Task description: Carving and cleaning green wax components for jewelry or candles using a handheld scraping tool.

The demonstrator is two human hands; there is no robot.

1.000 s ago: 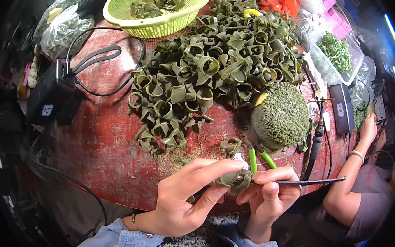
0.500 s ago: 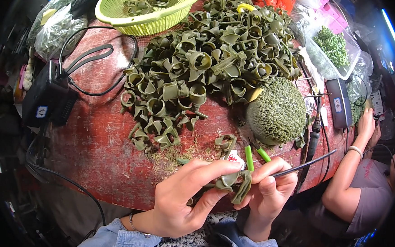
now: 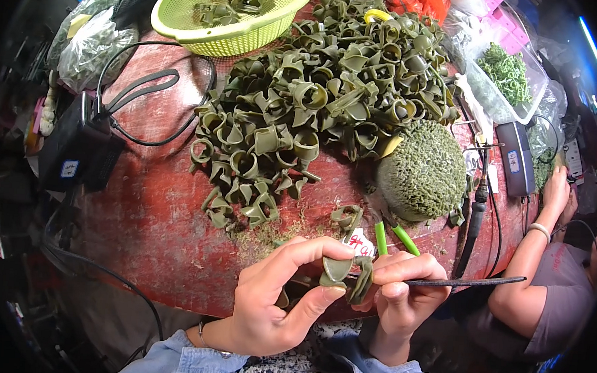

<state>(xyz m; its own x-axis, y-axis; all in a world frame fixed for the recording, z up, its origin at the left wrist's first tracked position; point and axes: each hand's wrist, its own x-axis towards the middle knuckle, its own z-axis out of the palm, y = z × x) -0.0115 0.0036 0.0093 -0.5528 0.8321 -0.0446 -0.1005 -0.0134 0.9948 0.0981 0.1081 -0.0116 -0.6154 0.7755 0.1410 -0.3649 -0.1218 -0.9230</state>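
My left hand (image 3: 274, 298) pinches an olive-green plastic piece (image 3: 335, 272) with curled, cup-like lobes between thumb and fingertips. Close against it, my right hand (image 3: 405, 292) is closed round a thin dark rod (image 3: 474, 283), whose ridged end sticks out to the right. The right fingertips meet the folded right lobe of the piece; whether they grip it too, I cannot tell. Just beyond my hands lie green-handled pliers (image 3: 404, 239), their jaws partly hidden. A similar loose green piece (image 3: 346, 217) and a white paper tag (image 3: 361, 242) rest beside them.
A large heap of green plastic pieces (image 3: 267, 140) covers the table's middle, near a domed green textured mass (image 3: 422, 170). Behind stands a yellow-green basket (image 3: 274, 31). Black power boxes (image 3: 85, 149) with cables flank both sides. At the right, a co-worker's arm (image 3: 522, 268) reaches the table.
The green piece has turned in my fingers and its lobes look more spread. The dark rod has swung from a steep slant to nearly level. The whole view has shifted slightly.
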